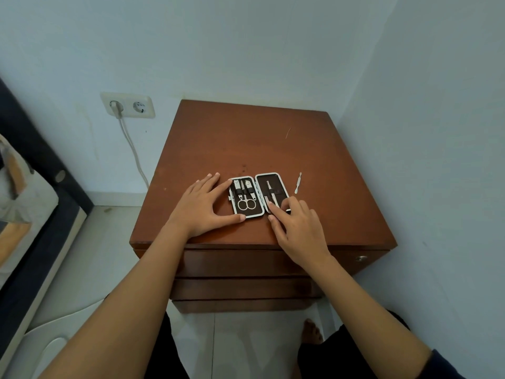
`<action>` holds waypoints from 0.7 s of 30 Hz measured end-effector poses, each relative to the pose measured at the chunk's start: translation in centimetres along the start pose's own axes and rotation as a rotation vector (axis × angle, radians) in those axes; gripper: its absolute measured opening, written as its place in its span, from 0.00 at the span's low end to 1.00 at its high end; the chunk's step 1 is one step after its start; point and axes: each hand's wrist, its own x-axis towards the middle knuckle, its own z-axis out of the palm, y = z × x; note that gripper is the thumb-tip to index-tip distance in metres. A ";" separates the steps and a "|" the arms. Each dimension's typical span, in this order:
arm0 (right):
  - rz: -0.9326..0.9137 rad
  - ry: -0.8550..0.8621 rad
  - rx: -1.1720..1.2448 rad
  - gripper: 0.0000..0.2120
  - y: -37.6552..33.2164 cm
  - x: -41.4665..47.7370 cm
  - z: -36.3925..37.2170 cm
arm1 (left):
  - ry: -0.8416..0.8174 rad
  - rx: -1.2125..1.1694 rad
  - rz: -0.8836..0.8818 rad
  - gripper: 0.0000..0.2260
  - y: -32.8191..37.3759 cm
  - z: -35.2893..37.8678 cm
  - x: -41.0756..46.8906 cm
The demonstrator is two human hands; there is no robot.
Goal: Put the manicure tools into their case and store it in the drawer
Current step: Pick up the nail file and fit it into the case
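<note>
A small manicure case lies open flat on the brown nightstand top. Its left half holds scissors, a clipper and another small tool under black straps. In the right half lie tweezers, strapped in. My left hand rests flat on the wood, fingertips against the case's left edge. My right hand presses its fingertips on the lower end of the tweezers in the right half. One thin silver tool lies loose on the wood, just right of the case.
Closed drawer fronts stack below the nightstand top, with a round metal fitting at the right. The stand sits in a wall corner. A double socket with a plugged cable is on the left wall. A bed edge runs along the left.
</note>
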 end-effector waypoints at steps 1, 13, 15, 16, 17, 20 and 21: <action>0.000 -0.001 -0.011 0.19 0.0 0.0 0.0 | -0.002 0.002 0.000 0.48 0.0 0.0 0.0; 0.016 -0.018 0.036 0.20 -0.1 0.1 0.3 | -0.005 0.003 -0.005 0.47 0.1 -0.1 -0.1; 0.002 -0.024 0.109 0.20 -0.3 -0.4 0.6 | -0.006 0.005 -0.004 0.47 0.1 -0.1 -0.1; 0.002 -0.024 0.132 0.21 -0.3 -0.6 0.7 | -0.007 0.002 -0.006 0.47 0.2 -0.1 -0.1; 0.004 -0.020 0.148 0.21 -0.3 -0.7 0.8 | -0.008 -0.002 -0.007 0.47 0.2 -0.1 -0.1; 0.010 -0.015 0.172 0.21 -0.3 -0.7 0.9 | -0.006 -0.002 -0.006 0.48 0.1 -0.1 -0.1; 0.011 -0.018 0.178 0.21 -0.3 -0.7 0.8 | -0.006 0.000 -0.007 0.47 0.1 -0.1 -0.1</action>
